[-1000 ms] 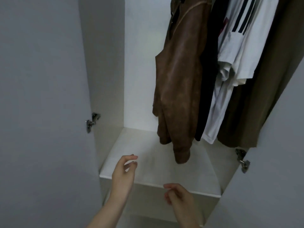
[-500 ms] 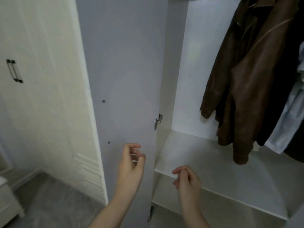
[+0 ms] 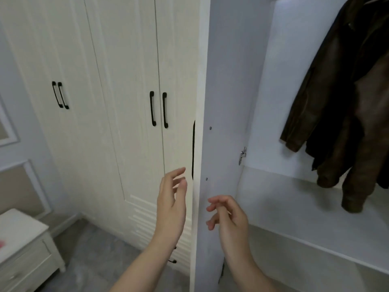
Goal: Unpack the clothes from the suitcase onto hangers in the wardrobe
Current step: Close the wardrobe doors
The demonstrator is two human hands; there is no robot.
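Observation:
A brown leather jacket (image 3: 345, 106) hangs at the right inside the open wardrobe, its hem just above the white shelf (image 3: 294, 209). The open wardrobe door (image 3: 219, 102) stands edge-on in the middle of the view. My left hand (image 3: 171, 203) is empty with fingers spread, just left of the door's edge. My right hand (image 3: 228, 216) is empty too, fingers loosely curled and apart, in front of the door's inner face. The suitcase and hangers are out of view.
Closed cream wardrobe doors (image 3: 117, 114) with black handles (image 3: 159, 109) fill the left. A white bedside cabinet (image 3: 23, 249) stands at the lower left on the grey floor (image 3: 94, 260). A metal hinge (image 3: 243, 155) sits on the wardrobe's side wall.
My view has swung left, away from the hanging clothes toward the closed doors. The white shirt has left the view. Both hands stay empty and have moved left with the view.

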